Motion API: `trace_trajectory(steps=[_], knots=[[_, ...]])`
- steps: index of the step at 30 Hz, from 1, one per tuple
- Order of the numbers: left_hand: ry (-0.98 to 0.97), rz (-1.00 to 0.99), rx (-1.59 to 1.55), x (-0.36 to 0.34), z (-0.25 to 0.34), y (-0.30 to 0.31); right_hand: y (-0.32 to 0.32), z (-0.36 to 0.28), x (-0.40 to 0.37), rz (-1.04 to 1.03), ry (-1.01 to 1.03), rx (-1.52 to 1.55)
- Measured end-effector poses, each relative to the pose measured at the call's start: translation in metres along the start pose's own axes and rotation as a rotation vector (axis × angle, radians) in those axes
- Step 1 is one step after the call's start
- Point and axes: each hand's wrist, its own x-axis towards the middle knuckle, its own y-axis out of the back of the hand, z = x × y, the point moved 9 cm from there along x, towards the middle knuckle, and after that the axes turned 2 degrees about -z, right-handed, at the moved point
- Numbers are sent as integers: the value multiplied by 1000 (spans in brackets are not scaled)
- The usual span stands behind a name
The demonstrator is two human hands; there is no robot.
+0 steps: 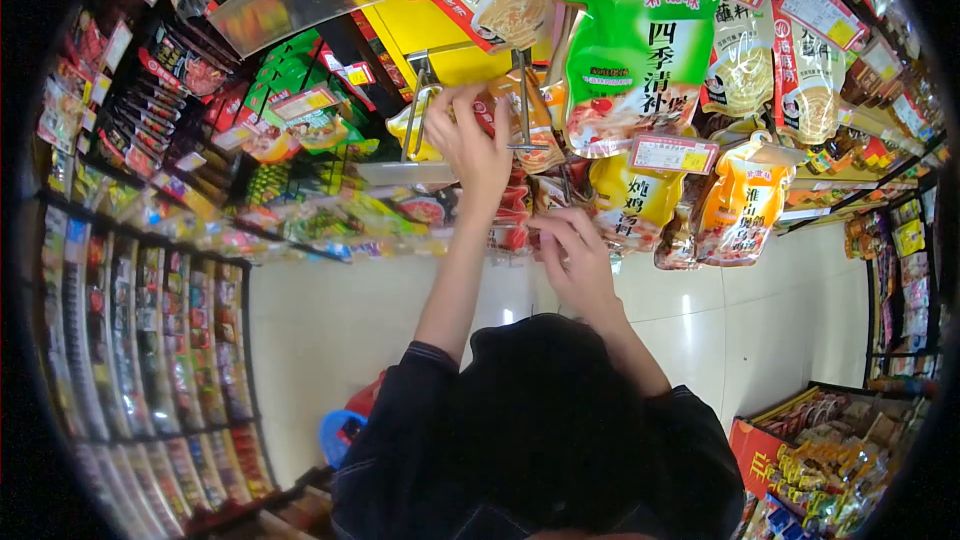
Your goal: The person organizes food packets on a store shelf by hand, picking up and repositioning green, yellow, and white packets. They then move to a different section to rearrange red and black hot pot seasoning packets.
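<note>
My left hand (470, 145) reaches up between metal display hooks, its fingers bent over beside an orange-brown food pouch (532, 120). Its fingertips are partly hidden; what they hold, I cannot tell. Lower and to the right, my right hand (575, 255) has thumb and fingers closed at the edge of a red packet (511, 215) hanging under the shelf front. Just right of that hand hangs a yellow soup seasoning pouch (632, 195). Above it is a large green and white pouch (640, 60) with black lettering.
An orange pouch (745, 202) hangs at right below pink-edged price tags (672, 154). Shelves of packets (150, 340) line the left. A red display bin (757, 455) with snacks stands lower right. A blue basin (338, 437) sits on the pale tiled floor (310, 330).
</note>
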Motion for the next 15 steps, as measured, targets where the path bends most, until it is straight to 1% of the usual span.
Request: trace_trajectory(steps=[3,5,7,9,10,12,14,15], knots=[[-27,-90,29,-26,9,14,5,1,-13,15,2,-21],[65,-197,-111,-63,10,20,9,2,-20,26,15,-14],[15,-404,-216,-93,21,34,15,4,-23,46,-2,-9],[-14,-454,-424,-103,38,59,20,8,-28,74,-54,-1],[-109,-418,-399,-91,46,73,22,9,-29,72,-68,6],[-291,-345,-345,-47,70,117,24,12,-33,60,-98,21],[-130,-215,-262,4,51,139,20,17,-38,28,-102,42],[-1,-221,-280,31,35,137,18,18,-39,12,-100,51]])
